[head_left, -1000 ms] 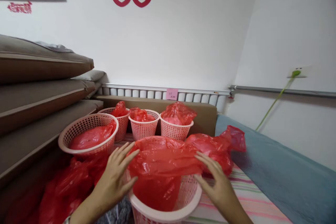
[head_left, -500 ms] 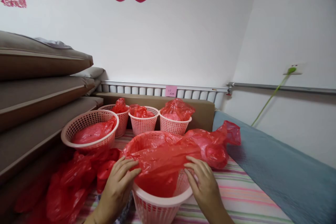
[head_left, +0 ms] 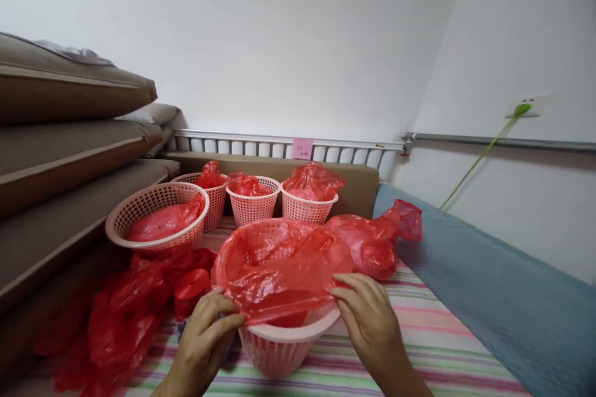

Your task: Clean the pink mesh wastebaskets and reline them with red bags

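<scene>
A pink plastic basket (head_left: 278, 353) with slotted walls stands in front of me on the striped sheet. A thin red plastic bag (head_left: 284, 273) lines its inside and drapes over the far rim. My left hand (head_left: 205, 329) pinches the bag's near edge at the basket's left side. At the right side, my right hand (head_left: 365, 313) pinches the same edge between thumb and fingers. The edge is stretched between both hands, just above the near rim. Right behind the basket lies a knotted red bag (head_left: 372, 242) with something pink inside.
Several pink baskets stand behind, including a wide one (head_left: 157, 242) at left, each with red bagged contents. Loose red bags (head_left: 123, 316) and a red roll (head_left: 192, 288) lie to the left. Stacked cushions (head_left: 69, 142) border the left; a blue-grey padded surface (head_left: 465, 260) borders the right.
Both hands have pulled the bag's near edge down and towards me, close to the basket's near rim. The bag has opened wider inside the basket. The camera view has tilted slightly downward.
</scene>
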`<action>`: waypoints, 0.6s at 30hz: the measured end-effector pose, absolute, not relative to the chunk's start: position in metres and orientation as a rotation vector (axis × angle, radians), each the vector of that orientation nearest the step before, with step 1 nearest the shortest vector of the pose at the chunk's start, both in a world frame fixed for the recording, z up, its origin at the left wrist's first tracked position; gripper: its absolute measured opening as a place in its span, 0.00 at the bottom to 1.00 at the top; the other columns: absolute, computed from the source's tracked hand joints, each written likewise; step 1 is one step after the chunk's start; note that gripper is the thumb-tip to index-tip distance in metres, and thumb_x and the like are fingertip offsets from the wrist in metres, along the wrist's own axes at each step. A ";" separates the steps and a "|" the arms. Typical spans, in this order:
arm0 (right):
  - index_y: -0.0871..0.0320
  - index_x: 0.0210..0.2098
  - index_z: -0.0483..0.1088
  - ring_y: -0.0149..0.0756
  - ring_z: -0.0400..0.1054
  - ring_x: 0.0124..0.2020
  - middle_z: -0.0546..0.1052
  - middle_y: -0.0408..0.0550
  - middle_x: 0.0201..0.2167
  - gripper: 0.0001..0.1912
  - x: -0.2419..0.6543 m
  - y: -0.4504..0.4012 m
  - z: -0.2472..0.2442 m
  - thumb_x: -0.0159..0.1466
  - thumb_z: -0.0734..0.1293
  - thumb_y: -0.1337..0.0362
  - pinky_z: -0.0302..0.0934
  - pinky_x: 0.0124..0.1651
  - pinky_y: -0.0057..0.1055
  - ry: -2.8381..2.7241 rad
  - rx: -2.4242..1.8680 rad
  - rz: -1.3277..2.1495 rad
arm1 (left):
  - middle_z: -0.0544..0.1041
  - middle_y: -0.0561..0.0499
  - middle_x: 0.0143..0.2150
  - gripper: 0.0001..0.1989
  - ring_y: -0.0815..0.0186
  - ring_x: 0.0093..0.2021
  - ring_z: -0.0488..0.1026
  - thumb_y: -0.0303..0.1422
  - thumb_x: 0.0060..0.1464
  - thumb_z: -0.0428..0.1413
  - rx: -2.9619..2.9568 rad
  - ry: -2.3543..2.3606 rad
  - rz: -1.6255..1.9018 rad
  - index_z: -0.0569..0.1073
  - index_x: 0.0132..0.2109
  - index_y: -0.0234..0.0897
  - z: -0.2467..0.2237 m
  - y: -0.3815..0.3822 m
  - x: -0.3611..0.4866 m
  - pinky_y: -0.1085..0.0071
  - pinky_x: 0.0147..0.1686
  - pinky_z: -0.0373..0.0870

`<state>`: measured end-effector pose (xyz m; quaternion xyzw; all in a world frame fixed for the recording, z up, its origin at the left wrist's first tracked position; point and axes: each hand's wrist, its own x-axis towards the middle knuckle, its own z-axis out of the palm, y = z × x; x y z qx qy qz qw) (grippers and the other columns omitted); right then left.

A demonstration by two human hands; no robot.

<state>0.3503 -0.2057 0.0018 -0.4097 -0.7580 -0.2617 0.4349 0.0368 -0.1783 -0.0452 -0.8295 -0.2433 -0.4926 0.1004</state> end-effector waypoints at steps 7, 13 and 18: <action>0.56 0.40 0.69 0.37 0.64 0.43 0.73 0.47 0.37 0.11 0.360 -0.236 -0.028 0.60 0.63 0.75 0.57 0.50 0.41 -1.955 -0.985 -0.675 | 0.75 0.50 0.37 0.12 0.64 0.43 0.72 0.20 0.54 0.54 -2.351 -0.778 -1.525 0.73 0.41 0.41 -0.053 -0.174 0.040 0.59 0.50 0.68; 0.56 0.37 0.69 0.36 0.66 0.41 0.74 0.46 0.35 0.09 0.352 -0.233 -0.040 0.59 0.63 0.74 0.59 0.49 0.41 -1.931 -1.016 -0.619 | 0.76 0.51 0.37 0.13 0.64 0.43 0.71 0.19 0.54 0.54 -2.353 -0.767 -1.475 0.73 0.41 0.41 -0.064 -0.177 0.035 0.57 0.51 0.66; 0.54 0.36 0.68 0.36 0.67 0.40 0.74 0.45 0.34 0.08 0.349 -0.230 -0.044 0.59 0.64 0.73 0.60 0.47 0.40 -1.921 -1.078 -0.555 | 0.76 0.53 0.35 0.11 0.65 0.40 0.72 0.22 0.55 0.55 -2.387 -0.882 -1.403 0.73 0.40 0.42 -0.068 -0.179 0.030 0.56 0.52 0.65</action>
